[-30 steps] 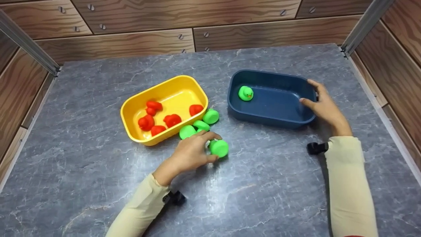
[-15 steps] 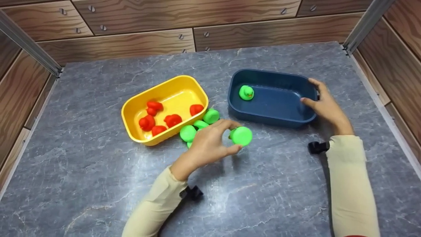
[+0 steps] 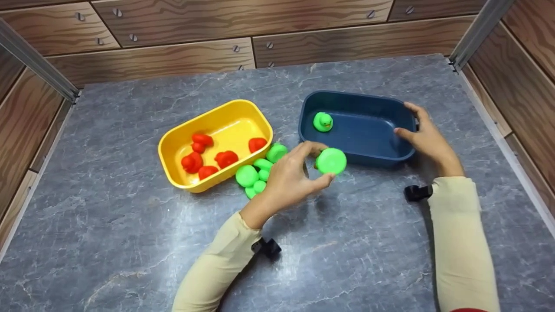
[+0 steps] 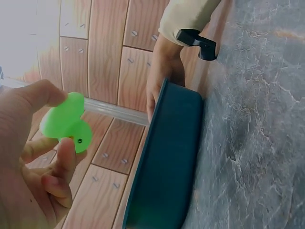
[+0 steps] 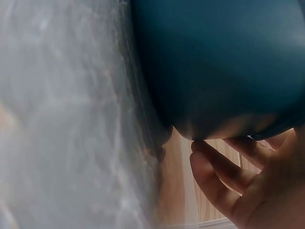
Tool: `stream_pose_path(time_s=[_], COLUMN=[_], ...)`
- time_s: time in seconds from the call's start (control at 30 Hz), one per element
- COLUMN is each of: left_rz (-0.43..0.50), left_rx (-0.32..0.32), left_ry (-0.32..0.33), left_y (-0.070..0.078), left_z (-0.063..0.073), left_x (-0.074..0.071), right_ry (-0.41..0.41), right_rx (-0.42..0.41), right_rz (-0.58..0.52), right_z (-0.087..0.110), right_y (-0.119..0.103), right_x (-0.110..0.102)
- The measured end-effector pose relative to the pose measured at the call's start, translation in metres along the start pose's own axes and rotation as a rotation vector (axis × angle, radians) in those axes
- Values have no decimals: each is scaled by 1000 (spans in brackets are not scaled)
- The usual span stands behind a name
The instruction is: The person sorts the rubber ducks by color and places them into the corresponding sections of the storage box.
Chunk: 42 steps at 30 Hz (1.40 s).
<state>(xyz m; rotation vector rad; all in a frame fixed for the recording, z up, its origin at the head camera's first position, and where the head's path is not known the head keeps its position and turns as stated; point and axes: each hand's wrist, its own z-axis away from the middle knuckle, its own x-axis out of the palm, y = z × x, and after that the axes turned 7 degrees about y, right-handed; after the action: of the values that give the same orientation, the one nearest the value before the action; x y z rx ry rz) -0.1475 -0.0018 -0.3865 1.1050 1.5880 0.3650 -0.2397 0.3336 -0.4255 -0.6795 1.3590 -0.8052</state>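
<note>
My left hand (image 3: 288, 180) pinches a green rubber duck (image 3: 331, 161) between thumb and fingers, lifted above the table just in front of the blue bin (image 3: 364, 158). The left wrist view shows the same duck (image 4: 66, 121) with its eye and rounded head. At the bin's right end, my right hand (image 3: 431, 141) grips the wall, thumb inside the rim and fingers outside; its fingers (image 5: 214, 176) show against the outer wall in the right wrist view. One green duck (image 3: 323, 122) sits inside the blue bin, toward its left end.
Left of the blue bin stands a yellow bin (image 3: 208, 117) holding several red ducks (image 3: 226, 159). Several green ducks (image 3: 247, 176) lie in a cluster against its front right side. Wood-patterned panels (image 3: 173, 26) border the grey marbled table (image 3: 130, 242).
My left hand has carried the green duck up and to the right, from beside the cluster toward the blue bin. My right hand has stayed on the bin.
</note>
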Motion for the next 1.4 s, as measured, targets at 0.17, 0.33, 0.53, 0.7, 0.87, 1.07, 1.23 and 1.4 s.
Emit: stream_pose_path(time_s=[0.17, 0.33, 0.53, 0.7, 0.87, 1.07, 1.23, 1.4], left_rz=[64, 84, 89, 103, 73, -41, -108, -125], left_rx=[30, 63, 29, 17, 4, -7, -14, -48], left_ry=[79, 162, 242, 318, 356, 358, 356, 334], left_y=[0, -1, -5, -10, -15, -17, -22, -26], left_z=[-10, -23, -40, -51, -59, -68, -75, -77], left_x=[5, 12, 21, 32, 40, 43, 44, 46], right_ry=[1, -5, -14, -11, -7, -13, -9, -11], right_rx=[6, 37, 49, 45, 38, 56, 59, 69], right_rz=[-9, -23, -30, -33, -55, -74, -43, -56], right_z=[-1, -2, -3, -3, -1, -2, -2, -2], right_y=[1, 2, 2, 1, 2, 3, 2, 2], right_x=[0, 0, 0, -1, 1, 0, 0, 1])
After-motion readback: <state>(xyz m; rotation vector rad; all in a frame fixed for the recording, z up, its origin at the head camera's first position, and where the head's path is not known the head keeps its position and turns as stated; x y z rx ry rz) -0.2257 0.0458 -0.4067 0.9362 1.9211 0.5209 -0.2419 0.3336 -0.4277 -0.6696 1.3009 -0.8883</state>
